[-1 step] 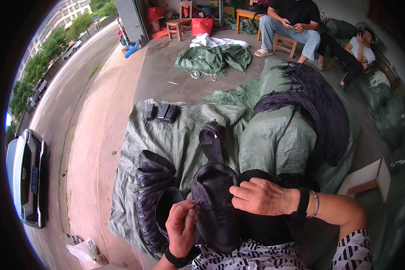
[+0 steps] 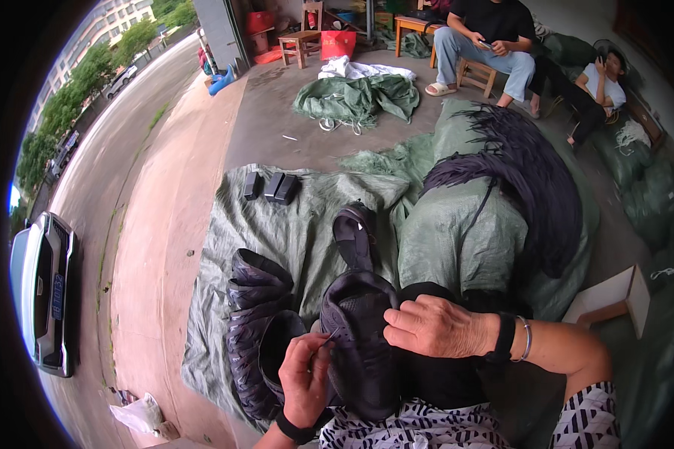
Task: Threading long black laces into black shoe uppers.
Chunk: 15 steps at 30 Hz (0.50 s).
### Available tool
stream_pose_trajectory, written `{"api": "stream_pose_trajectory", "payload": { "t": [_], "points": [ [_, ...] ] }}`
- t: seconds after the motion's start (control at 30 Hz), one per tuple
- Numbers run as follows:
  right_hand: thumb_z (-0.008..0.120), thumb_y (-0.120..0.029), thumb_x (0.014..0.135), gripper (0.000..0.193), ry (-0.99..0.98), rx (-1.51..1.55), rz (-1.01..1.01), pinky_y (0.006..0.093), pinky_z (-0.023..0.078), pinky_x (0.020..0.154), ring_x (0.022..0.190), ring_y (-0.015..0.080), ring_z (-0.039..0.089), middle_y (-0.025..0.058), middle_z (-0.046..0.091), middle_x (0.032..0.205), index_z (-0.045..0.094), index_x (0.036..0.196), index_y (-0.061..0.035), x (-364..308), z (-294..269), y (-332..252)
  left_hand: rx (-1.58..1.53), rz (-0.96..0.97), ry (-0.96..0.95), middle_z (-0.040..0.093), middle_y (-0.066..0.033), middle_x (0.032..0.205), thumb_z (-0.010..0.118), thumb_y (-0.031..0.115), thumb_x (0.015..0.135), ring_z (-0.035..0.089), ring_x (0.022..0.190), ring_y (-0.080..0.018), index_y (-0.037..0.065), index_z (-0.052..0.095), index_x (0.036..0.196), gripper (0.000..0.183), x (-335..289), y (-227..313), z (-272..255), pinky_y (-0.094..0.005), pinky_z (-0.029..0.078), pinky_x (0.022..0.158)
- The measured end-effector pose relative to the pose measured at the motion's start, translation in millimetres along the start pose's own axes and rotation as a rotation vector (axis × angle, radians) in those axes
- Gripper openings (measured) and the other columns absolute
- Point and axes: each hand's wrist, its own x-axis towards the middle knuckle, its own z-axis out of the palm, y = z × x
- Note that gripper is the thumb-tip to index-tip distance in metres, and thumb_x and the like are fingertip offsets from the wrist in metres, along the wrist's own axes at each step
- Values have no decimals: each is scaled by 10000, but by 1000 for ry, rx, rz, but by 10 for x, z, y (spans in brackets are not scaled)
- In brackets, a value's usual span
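Observation:
A black shoe point(image 2: 363, 367) rests in front of me over my lap, toe toward me, its opening facing away. At its left edge my left hand point(image 2: 305, 374) is closed, pinching a thin dark shoelace point(image 2: 329, 339) between thumb and fingertips. On the shoe's other side my right hand point(image 2: 443, 328) is closed with curled fingers; what they hold, if anything, is hidden. Left of the shoe, several dark shoes point(image 2: 254, 337) stand nested in a row. Just beyond it, another black shoe point(image 2: 354, 233) lies on the green sheet point(image 2: 314, 224).
A large green sack point(image 2: 460, 232) carries a heap of dark laces point(image 2: 550, 209). Three small black blocks point(image 2: 277, 188) lie on the sheet's far part. An open white box point(image 2: 610, 299) is at right. Two people point(image 2: 487, 45) sit at the back right. A car point(image 2: 45, 295) stands left.

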Motion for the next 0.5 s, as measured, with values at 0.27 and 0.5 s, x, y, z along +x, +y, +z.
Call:
{"api": "stream_pose_trajectory", "payload": {
  "t": [0.27,0.5],
  "points": [
    [653,-144,724,114,-268,341,191,329,455,625,761,206,555,76,503,837,619,703,-37,151,-77,149,-21,-148,-208,560,-52,804,599,45,894,538,738,-128,-14,631,874,69,-23,45,-21,-255,429,669],
    [627,-69,735,58,-537,288,359,415,414,794,872,277,563,131,535,878,646,728,-15,366,-85,39,-182,-136,-3,547,21,800,617,107,913,463,696,-51,1,623,864,117,1,-43,38,-198,385,649]
  ]
}}
